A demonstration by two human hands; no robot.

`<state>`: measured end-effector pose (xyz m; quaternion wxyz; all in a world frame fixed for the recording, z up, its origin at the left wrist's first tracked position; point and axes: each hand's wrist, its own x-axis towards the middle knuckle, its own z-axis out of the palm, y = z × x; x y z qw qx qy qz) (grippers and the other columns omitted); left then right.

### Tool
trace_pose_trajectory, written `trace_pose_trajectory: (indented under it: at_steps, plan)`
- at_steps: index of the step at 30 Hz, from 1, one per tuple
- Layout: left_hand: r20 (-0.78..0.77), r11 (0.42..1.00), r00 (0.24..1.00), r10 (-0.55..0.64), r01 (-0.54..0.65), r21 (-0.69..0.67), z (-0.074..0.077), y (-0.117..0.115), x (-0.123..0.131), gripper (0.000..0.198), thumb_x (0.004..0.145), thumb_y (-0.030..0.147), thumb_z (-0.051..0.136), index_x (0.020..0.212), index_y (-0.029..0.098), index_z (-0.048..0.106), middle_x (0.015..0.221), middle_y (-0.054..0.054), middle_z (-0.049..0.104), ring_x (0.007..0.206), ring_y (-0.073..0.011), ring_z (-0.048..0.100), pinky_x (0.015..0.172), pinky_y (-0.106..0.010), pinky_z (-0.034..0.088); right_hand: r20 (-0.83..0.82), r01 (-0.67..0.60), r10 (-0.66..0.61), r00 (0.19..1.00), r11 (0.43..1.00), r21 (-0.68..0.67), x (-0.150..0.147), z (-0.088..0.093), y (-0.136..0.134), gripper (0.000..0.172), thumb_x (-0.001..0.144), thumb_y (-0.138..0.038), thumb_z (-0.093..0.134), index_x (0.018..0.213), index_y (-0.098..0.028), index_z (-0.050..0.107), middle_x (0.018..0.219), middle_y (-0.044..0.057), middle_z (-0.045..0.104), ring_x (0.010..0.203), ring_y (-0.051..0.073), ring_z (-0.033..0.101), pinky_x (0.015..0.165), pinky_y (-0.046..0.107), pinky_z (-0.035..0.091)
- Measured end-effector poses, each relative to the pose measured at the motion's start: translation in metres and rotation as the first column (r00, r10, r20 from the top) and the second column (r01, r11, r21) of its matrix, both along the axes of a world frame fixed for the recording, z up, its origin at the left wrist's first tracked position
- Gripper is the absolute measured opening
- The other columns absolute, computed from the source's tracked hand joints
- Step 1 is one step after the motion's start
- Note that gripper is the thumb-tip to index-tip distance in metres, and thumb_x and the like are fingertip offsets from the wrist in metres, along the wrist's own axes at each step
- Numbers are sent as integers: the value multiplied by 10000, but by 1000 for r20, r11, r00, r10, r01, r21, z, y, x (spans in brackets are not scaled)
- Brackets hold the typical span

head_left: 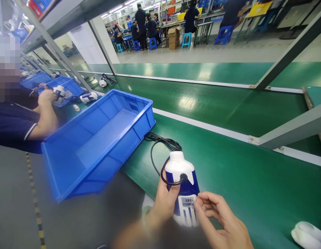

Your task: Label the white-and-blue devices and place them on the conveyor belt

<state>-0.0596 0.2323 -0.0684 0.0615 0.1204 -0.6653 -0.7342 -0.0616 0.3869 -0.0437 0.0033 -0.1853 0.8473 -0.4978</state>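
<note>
My left hand [164, 202] is wrapped round a white and dark blue bottle-shaped electrical device [182, 188]. The device has a threaded white neck at its top, and a black cord [167, 141] comes out of its side and lies bundled on the green bench behind it. On its face sits a small grey label [188, 201] with dark print. The thumb and index finger of my right hand [217, 214] are pinched together at the label's right edge, while the other fingers curl in.
An empty blue crate [98, 145] juts over the bench edge on the left. Beyond it a co-worker's hand [47, 97] holds a similar device. A white part [309, 235] lies at lower right. Metal frame posts [292, 124] rise from the green bench [227, 155].
</note>
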Motion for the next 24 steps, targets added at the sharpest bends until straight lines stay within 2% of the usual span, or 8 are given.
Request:
trace_pose_trajectory:
  at_steps: [3, 5, 8, 11, 14, 17, 21, 24]
  plan:
    - [20, 1000, 1000, 3, -3, -5, 0, 1, 0, 629, 906, 527, 474, 1390, 147, 343, 1397, -151, 407, 1259, -240, 430, 1077, -336, 328, -105, 25, -13, 994, 993, 117, 0, -3, -1, 180, 961, -331, 534, 1103, -233, 485, 846, 0, 569, 665, 121, 583, 632, 176, 524]
    - [41, 1000, 999, -2, 2, 13, 4, 2, 0, 652, 895, 541, 485, 1387, 140, 336, 1394, -160, 408, 1251, -245, 440, 1072, -345, 339, -154, 65, -37, 987, 981, 183, -1, -5, -5, 326, 942, -418, 548, 1198, -236, 463, 1015, 47, 551, 849, 181, 587, 770, 273, 536]
    - [49, 999, 998, -28, 27, 25, 11, 3, -1, 686, 870, 563, 513, 1364, 121, 343, 1403, -173, 396, 1286, -253, 413, 1086, -352, 336, 68, 44, -56, 996, 985, 167, -5, -9, -8, 566, 940, -518, 507, 1410, -300, 278, 1351, 56, 395, 1170, 243, 474, 1000, 422, 436]
    - [15, 998, 998, -59, 58, 36, 14, 2, -3, 715, 866, 563, 520, 1377, 107, 313, 1401, -175, 403, 1304, -247, 401, 1095, -350, 336, 446, -102, 136, 885, 990, -99, -15, -15, -2, 683, 970, -544, 458, 1480, -357, 45, 1503, -4, 192, 1337, 172, 295, 1097, 360, 340]
    - [20, 996, 998, -55, 53, 72, 10, 0, -4, 693, 884, 547, 504, 1398, 123, 315, 1418, -163, 391, 1322, -241, 381, 1111, -345, 318, 585, -170, 396, 708, 899, -403, -28, -22, 10, 725, 981, -556, 450, 1492, -248, 37, 1535, 39, 70, 1380, 127, 176, 1133, 241, 223]
    - [59, 994, 996, -63, 57, 98, 8, -2, -5, 717, 877, 563, 504, 1415, 127, 315, 1415, -162, 396, 1317, -245, 388, 1116, -355, 315, 623, -197, 430, 653, 892, -408, -34, -30, 9, 877, 944, -603, 488, 1485, -160, -41, 1533, 98, 3, 1391, 158, 138, 1133, 236, 220]
    - [97, 984, 981, -166, 159, 79, 10, -9, -9, 807, 891, 562, 474, 1486, 101, 181, 1479, -171, 295, 1375, -249, 303, 1134, -361, 293, 576, -114, 259, 775, 955, -274, -34, -33, -10, 1056, 838, -661, 595, 1470, -78, -19, 1515, 160, 97, 1367, 249, 219, 1089, 281, 318]
    - [116, 952, 945, -306, 305, 19, 8, -28, -8, 799, 915, 547, 404, 1512, 98, 122, 1491, -164, 279, 1355, -263, 332, 1132, -401, 289, 711, 82, 275, 647, 902, -423, -46, -27, -15, 1043, 760, -647, 686, 1454, -93, 138, 1449, 176, 296, 1253, 292, 408, 1014, 303, 404]
